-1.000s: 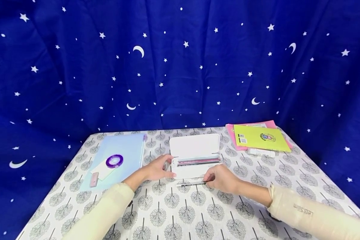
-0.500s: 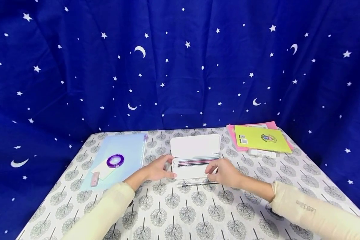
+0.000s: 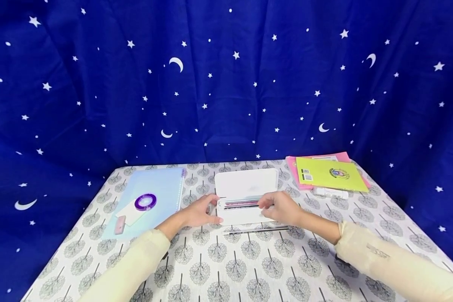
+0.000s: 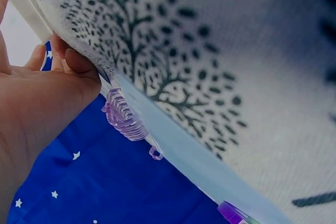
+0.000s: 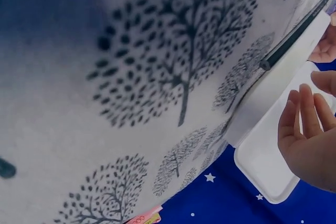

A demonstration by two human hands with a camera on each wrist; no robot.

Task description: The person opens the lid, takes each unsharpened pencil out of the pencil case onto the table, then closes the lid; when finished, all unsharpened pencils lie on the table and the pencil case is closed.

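Case (image 3: 239, 216) lies lid-up on the counter (image 3: 226, 251), pencils (image 3: 241, 204) inside, loose pencil (image 3: 256, 230) along its near edge. Right hand (image 3: 285, 208) has let go of that one and risen over the case, fingers loosely bent, nothing visibly held; attention seems turned to the contents. Left hand (image 3: 198, 212) grips the left end, thumb nearest.

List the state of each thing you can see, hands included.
White case: open, lid tipped back
Pencils: lying inside the case
Dark pencil: lying loose before the case
Left hand: gripping the case's left end
Right hand: above the case, nothing seen held
Blue notebook: closed, flat
Tape roll: lying flat
Pink eraser: lying flat
Lime book: closed, over a pink cover
White tube: on its side
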